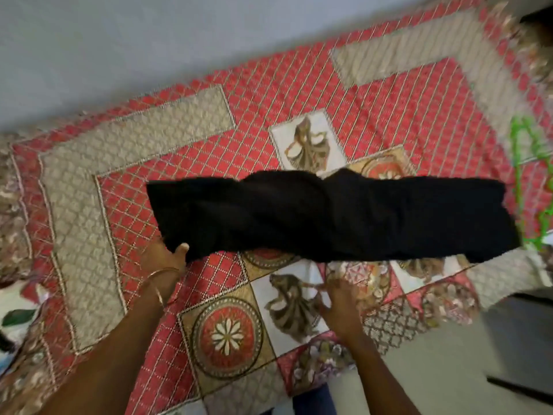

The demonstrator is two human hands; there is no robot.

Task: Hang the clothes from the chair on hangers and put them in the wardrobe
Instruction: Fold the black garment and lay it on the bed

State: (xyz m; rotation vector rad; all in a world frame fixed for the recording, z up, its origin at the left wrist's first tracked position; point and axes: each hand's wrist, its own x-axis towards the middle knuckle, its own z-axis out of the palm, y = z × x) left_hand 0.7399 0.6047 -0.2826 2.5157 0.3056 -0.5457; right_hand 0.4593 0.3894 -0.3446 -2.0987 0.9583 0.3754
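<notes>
A long black garment [329,214] lies stretched across a bed with a red patterned cover [167,163]. My left hand [164,256] grips the garment's left lower corner, thumb on top of the cloth. My right hand [341,301] is below the garment, apart from it, with fingers spread over the bed cover. Green plastic hangers [535,187] lie on the bed at the right edge, next to the garment's right end. The frame is motion-blurred.
A pale wall [119,49] runs behind the bed. The bed's front edge meets a light floor [449,369] at the lower right, where a dark piece of furniture [520,339] stands. Patterned cloth is bunched at the far left.
</notes>
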